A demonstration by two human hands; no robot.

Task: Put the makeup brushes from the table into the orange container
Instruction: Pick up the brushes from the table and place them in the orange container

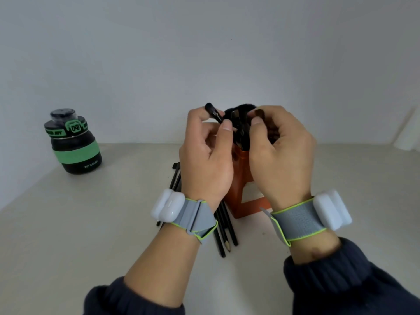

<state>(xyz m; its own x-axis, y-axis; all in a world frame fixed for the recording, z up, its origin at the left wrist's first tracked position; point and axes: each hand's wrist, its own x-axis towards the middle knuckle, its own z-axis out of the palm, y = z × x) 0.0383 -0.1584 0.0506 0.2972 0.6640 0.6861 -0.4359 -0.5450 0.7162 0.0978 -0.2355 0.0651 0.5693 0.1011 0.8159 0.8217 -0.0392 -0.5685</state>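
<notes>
The orange container (241,178) stands upright on the table, mostly hidden behind my hands. Several black makeup brushes (241,123) stick up out of its top. My left hand (205,155) pinches one slim black brush (213,113) that tilts to the left above the rim. My right hand (280,151) is closed around the bristle ends of the brushes in the container. More black brushes and a pencil (223,228) lie on the table to the left of the container, partly under my left wrist.
A black and green bottle (73,144) stands at the far left of the table (91,223). A wall rises right behind the container. A white object (409,133) sits at the far right edge.
</notes>
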